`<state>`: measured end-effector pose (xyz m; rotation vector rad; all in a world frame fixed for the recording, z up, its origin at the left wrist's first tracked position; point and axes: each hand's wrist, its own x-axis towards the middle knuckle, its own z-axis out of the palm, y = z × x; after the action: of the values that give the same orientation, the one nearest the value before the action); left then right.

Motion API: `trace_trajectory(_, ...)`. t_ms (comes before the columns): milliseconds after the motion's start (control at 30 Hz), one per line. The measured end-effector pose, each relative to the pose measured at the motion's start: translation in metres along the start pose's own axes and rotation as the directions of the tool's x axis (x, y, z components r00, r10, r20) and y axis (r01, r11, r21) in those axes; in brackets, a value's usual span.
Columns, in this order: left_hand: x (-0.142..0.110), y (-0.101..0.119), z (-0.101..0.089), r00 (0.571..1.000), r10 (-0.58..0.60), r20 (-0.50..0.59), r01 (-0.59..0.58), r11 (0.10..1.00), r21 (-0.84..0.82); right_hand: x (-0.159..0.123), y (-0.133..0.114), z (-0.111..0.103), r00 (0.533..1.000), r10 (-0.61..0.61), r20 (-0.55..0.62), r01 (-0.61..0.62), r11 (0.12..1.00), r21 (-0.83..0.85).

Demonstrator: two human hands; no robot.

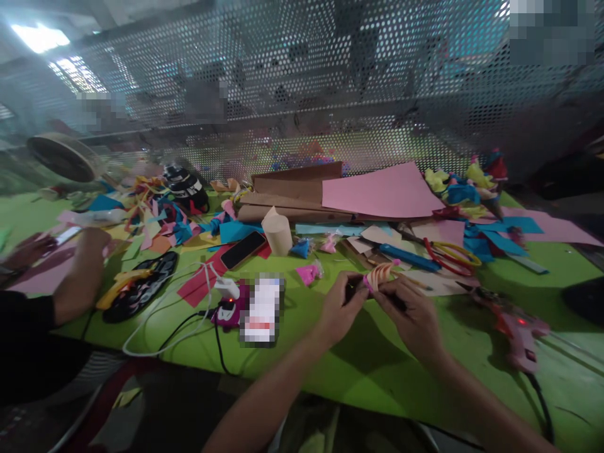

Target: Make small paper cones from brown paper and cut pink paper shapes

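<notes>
Both my hands meet over the green table (358, 371), pinching a small folded paper piece (380, 274), peach with a pink edge. My left hand (340, 307) grips its left end with closed fingers. My right hand (411, 314) closes on its right side. A blue pen-like tool (408, 258) and red and yellow scissors (450, 255) lie just beyond my hands. A small pink wrapped bit (309, 274) sits to the left of my left hand.
A pink glue gun (519, 336) lies at right with its cord. A phone (243, 250), a paper cone (277, 231), pink sheets (382, 189), cardboard (292, 189) and scraps cover the back. Another person's arm (78, 277) reaches in at left. A perforated metal screen (302, 82) stands behind.
</notes>
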<state>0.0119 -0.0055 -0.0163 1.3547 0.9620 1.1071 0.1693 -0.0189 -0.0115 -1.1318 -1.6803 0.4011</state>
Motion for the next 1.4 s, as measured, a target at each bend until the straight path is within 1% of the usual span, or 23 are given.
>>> trace_trajectory(100,0.0002,-0.0003,0.0,1.0,-0.011,-0.015,0.011,1.0,0.011,-0.0007,0.0002,-0.0003,1.0,-0.008,-0.001,0.008,1.0,-0.006)
trace_trajectory(267,-0.0004,-0.0006,0.0002,1.0,0.024,-0.003,-0.024,1.0,-0.01,-0.0008,-0.0027,-0.0015,1.0,-0.014,-0.004,0.014,1.0,-0.01)
trace_trajectory(367,-0.0009,0.0007,-0.0002,1.0,0.023,-0.012,-0.022,1.0,0.02,-0.0012,-0.0029,-0.0008,0.999,-0.041,-0.015,0.04,0.999,-0.017)
trace_trajectory(533,-0.0008,0.0047,-0.0006,0.999,0.028,-0.044,-0.026,0.998,0.054,-0.0022,-0.0012,0.0008,0.997,-0.072,0.0,0.072,0.997,-0.03)
trace_trajectory(700,-0.0003,0.0039,0.0,0.999,0.017,-0.038,-0.017,1.0,0.012,-0.0022,-0.0013,0.0009,0.997,-0.075,-0.001,0.075,0.996,-0.038)
trace_trajectory(867,-0.0004,0.0004,-0.0005,0.999,0.01,-0.035,-0.012,0.999,-0.052,-0.0029,-0.0012,0.0011,0.994,-0.112,0.007,0.113,0.993,-0.046)
trace_trajectory(1100,-0.0008,0.0028,-0.0016,0.997,0.016,-0.072,-0.017,1.0,-0.016,-0.0041,-0.0014,0.0012,0.991,-0.131,0.034,0.133,0.99,-0.052)
trace_trajectory(1233,0.0006,0.0014,-0.0013,0.997,0.029,-0.068,-0.031,0.999,-0.027,-0.0043,-0.0013,0.0009,0.99,-0.138,0.034,0.14,0.989,-0.052)
trace_trajectory(1400,0.0005,0.0002,-0.0009,0.998,-0.004,-0.055,0.0,0.998,-0.067,-0.0036,-0.001,0.0003,0.988,-0.149,0.029,0.15,0.987,-0.052)
